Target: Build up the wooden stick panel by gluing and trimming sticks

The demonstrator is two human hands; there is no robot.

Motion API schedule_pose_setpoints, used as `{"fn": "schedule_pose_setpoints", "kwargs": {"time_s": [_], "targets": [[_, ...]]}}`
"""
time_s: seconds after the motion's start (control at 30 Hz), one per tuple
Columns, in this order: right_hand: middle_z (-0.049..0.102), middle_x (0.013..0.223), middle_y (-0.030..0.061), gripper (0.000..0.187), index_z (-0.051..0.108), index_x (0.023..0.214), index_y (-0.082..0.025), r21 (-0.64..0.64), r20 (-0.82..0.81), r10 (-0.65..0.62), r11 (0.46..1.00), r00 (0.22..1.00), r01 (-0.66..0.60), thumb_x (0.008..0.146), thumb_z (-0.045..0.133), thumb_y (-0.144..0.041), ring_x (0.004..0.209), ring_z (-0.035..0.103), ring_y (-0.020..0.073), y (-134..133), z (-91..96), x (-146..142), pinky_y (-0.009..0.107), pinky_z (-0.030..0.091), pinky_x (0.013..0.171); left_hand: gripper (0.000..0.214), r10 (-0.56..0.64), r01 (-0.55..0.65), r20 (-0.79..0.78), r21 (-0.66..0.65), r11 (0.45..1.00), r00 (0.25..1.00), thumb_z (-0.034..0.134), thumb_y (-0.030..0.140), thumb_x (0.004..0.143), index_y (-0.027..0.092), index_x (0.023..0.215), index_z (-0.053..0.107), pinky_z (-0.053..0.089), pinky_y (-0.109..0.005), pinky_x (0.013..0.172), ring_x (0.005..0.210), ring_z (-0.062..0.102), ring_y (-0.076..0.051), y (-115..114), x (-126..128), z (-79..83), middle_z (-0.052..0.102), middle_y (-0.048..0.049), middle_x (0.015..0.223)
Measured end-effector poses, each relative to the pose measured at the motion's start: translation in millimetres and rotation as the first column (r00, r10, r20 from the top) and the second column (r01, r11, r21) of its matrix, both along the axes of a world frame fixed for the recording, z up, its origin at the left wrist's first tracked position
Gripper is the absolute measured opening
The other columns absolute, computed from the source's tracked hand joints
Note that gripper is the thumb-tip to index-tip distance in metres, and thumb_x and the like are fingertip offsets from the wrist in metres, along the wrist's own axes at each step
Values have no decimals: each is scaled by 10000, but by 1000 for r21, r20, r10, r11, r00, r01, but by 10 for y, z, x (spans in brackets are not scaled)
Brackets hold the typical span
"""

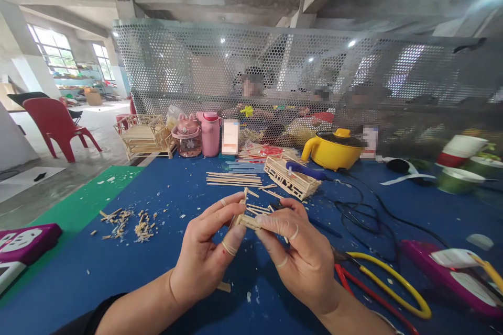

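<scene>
Above the blue tabletop, my left hand [214,243] and my right hand [296,248] pinch a small piece made of wooden sticks [248,221] between them. Both hands are closed on it, with finger covers or tape on several fingertips. The fingers hide much of the piece's shape. Just beyond my hands lie loose cut sticks [257,209] and a row of longer wooden sticks [233,179]. A stick-built frame [291,178] stands behind my right hand, with a blue glue gun [306,170] resting on it. Yellow-and-red-handled pliers [387,282] lie beside my right wrist.
Stick offcuts [128,225] are heaped on the left. At the back stand a stick-built chair-like model [145,136], a pink bottle [210,133], a clear jug [188,141] and a yellow pot [334,151]. Black cable [361,220] loops on the right. A perforated metal screen [188,78] rises behind.
</scene>
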State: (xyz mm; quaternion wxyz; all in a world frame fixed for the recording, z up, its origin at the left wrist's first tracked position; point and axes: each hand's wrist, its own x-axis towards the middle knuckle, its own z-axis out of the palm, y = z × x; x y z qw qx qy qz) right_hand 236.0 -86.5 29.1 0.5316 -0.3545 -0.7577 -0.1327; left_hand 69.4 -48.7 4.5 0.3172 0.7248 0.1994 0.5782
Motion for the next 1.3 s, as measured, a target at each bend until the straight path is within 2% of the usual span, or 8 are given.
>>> {"fn": "schedule_pose_setpoints", "kwargs": {"time_s": [0.7,0.83,0.93,1.0,1.1,1.17,1.23,1.3], "targets": [[713,752,-28,220,610,929,-247,1,8,-6,1000,1000,6,797,624,-71,648,657,131,2,17,-16,411,441,898,340,16,-16,-18,11,1000,1000,592,144,865,284,1174,616,487,-307,970,1161,581,-188,-17,-3,8,611,-47,1276],[701,767,-25,249,595,953,-250,15,11,6,1000,1000,-6,774,621,-79,661,650,141,-4,27,1,436,437,900,307,33,-30,-38,86,996,999,600,152,855,254,1144,629,501,-334,958,1158,587,-212,14,-28,64,623,-74,1254],[673,809,0,349,583,1073,-242,52,-38,0,999,999,2,735,620,-164,700,636,183,23,33,127,494,424,919,292,73,-53,-124,159,986,990,581,162,865,231,1146,626,505,-353,954,1171,578,-224,81,-82,153,620,-104,1253],[648,840,25,374,584,1111,-229,42,-162,-19,999,987,26,738,599,-198,776,621,216,67,36,254,501,440,903,299,79,-20,-276,210,977,958,552,175,881,218,1170,617,510,-364,943,1183,568,-232,126,-118,208,620,-121,1247],[621,851,39,299,601,1073,-223,49,-344,-36,997,938,56,777,573,-192,811,594,216,150,40,422,439,495,798,374,16,161,-553,270,949,833,513,183,896,232,1264,555,509,-367,934,1176,568,-230,151,-137,235,617,-115,1250],[621,837,30,248,606,1044,-225,68,-370,-58,994,927,89,800,571,-193,777,590,196,192,41,482,412,502,763,500,3,227,-668,256,940,745,521,193,889,254,1376,428,524,-363,897,1099,610,-225,138,-120,208,626,-110,1228],[632,826,24,204,615,1011,-223,52,-348,-95,991,933,121,813,573,-195,772,597,188,215,39,502,406,500,771,646,19,225,-733,233,946,680,545,192,871,266,1454,277,543,-365,839,1010,642,-231,118,-85,162,644,-113,1176],[641,813,20,182,620,995,-220,26,-326,-121,990,938,137,819,577,-204,766,604,181,222,35,503,399,502,782,718,31,228,-771,226,947,636,559,168,856,265,1476,211,551,-368,796,962,652,-242,106,-41,122,658,-113,1119]]}}
